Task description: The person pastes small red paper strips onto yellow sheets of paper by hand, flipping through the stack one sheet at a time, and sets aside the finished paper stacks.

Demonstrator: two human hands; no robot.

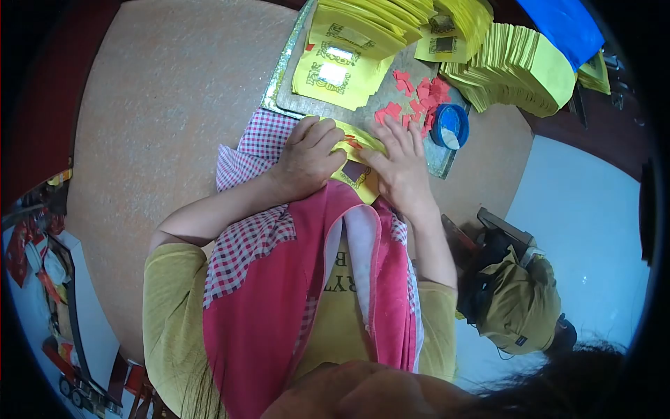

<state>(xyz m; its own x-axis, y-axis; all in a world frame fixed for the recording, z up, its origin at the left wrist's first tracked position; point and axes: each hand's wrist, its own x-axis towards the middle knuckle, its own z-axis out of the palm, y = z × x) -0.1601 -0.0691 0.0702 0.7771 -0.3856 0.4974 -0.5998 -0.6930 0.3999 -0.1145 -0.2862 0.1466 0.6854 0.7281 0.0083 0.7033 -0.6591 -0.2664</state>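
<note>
A yellow printed paper [364, 191] with a dark square lies on the board's near edge, partly hidden by both hands. Small red paper pieces [352, 142] rest on it. My left hand [307, 157] has its fingers curled down on the paper's left side, gripping it. Stretched over the right side is my right hand [405, 164], fingers apart and thumb lying on the paper. Beyond its fingertips are loose red paper scraps [423, 94]. A blue tub [463, 124] with white paste-like stuff inside stands just right of those fingers.
Fanned yellow papers [380, 21] stand at the board's far side, and a thick yellow stack [520, 66] leans at the right. The board [289, 80] has a glittery edge and sits on a brown table [167, 98]. A mustard jacket [520, 300], seemingly worn by someone, is at lower right.
</note>
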